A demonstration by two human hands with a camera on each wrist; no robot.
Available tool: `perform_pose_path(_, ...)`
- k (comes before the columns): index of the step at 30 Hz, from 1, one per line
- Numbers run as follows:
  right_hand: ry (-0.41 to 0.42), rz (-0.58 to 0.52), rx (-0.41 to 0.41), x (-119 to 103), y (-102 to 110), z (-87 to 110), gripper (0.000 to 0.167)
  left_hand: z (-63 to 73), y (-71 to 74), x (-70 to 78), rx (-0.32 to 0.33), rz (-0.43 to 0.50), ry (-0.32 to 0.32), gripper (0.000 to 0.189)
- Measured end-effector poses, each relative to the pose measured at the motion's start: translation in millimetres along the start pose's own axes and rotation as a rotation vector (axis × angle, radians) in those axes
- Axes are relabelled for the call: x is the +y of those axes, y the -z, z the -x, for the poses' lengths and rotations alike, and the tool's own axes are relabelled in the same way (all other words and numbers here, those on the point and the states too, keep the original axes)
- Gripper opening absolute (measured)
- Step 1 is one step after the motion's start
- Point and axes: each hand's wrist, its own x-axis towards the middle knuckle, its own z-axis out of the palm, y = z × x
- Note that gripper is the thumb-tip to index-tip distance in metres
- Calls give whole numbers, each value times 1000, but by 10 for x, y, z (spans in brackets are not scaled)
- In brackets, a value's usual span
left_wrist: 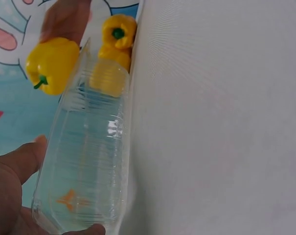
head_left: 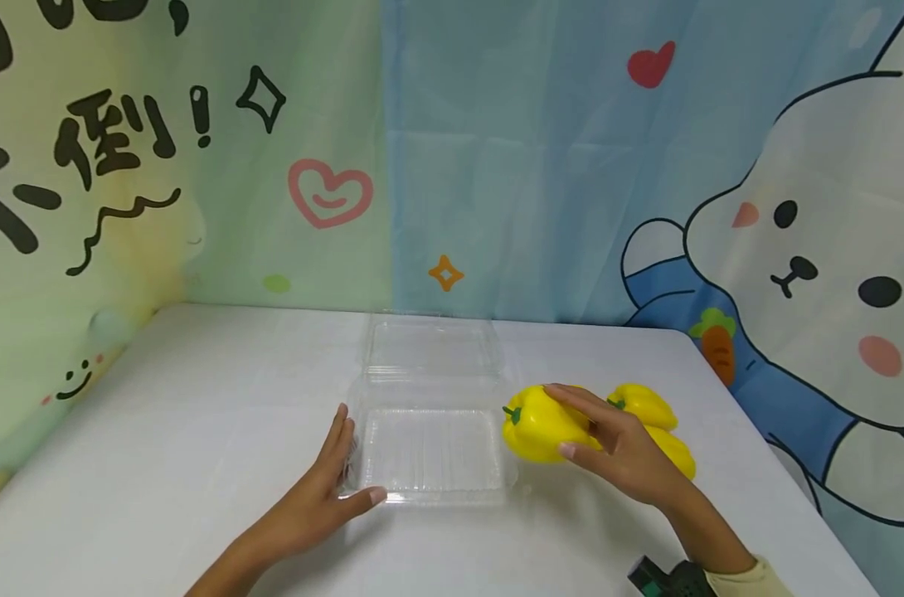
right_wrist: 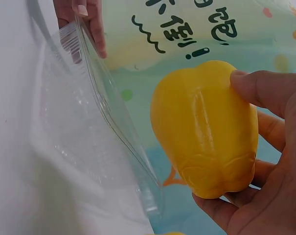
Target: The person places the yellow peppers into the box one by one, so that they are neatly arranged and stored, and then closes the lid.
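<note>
My right hand (head_left: 627,456) holds a yellow bell pepper (head_left: 543,423) with a green stem, thumb on one side and fingers on the other. The pepper is raised beside the right edge of a clear plastic clamshell box (head_left: 433,452), as the right wrist view also shows. Its lid (head_left: 433,348) is folded back, away from me. At the box's left end, my left hand (head_left: 318,497) rests with straight fingers along the side and the thumb at the front corner. Inside the box only bare ridged plastic shows.
Two more yellow bell peppers, one farther back (head_left: 642,405) and one nearer (head_left: 672,452), lie right of the box, partly behind my right hand. The white table (head_left: 161,448) meets a printed cloth backdrop (head_left: 512,207) at its far edge. A dark device sits at my right wrist.
</note>
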Motion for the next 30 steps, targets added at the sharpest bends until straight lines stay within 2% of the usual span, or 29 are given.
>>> perform_pose_path(4, -6, -31, -24, -9, -41, -72, 54, -6, 15, 15, -2, -10, 1, 106)
perform_pose_path(12, 36, -60, -68, -31, -158, -217, 56, -20, 25, -4, -18, -12, 9, 106)
perform_pose_path(21, -4, -73, -93, -39, -280, -347, 55, -15, 23, 1, -3, -33, -4, 106)
perform_pose_path(30, 66, -92, -137, -62, -433, -482, 54, -10, 9, 20, 15, -30, -12, 105)
